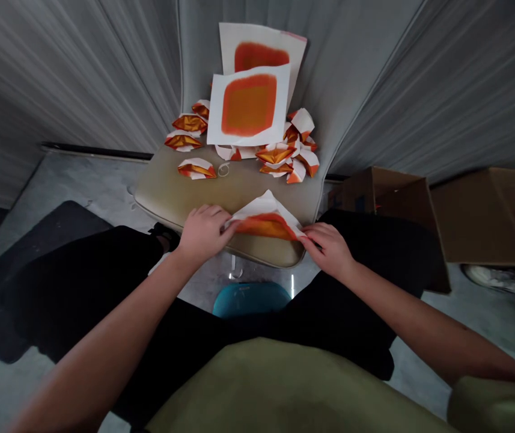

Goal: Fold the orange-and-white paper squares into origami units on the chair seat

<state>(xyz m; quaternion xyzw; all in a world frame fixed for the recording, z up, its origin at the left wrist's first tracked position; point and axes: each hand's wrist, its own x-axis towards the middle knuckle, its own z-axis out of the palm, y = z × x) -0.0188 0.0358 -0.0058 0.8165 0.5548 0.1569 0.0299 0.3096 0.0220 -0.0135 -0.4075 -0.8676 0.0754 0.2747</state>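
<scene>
Between my hands, over the front of a beige chair seat [167, 198], is a partly folded sheet of joss paper [266, 224], white with an orange-gold patch. My left hand [205, 231] pinches its left end, and my right hand [328, 246] pinches its right end. The sheet's white corner points up and away from me. Farther back, two flat joss paper sheets [250, 105] lean against the chair's backrest, one overlapping the other. Folded gold paper ingots [276, 154] lie piled to the right of them, and more folded ingots [189, 123] sit on the left.
A thin pale loop [223, 169] lies on the seat near one ingot. Cardboard boxes [401, 204] stand on the floor at right, a shoe [496, 278] beside them. A blue stool [252, 299] shows below, between my legs. Grey curtains [81, 72] hang around the chair.
</scene>
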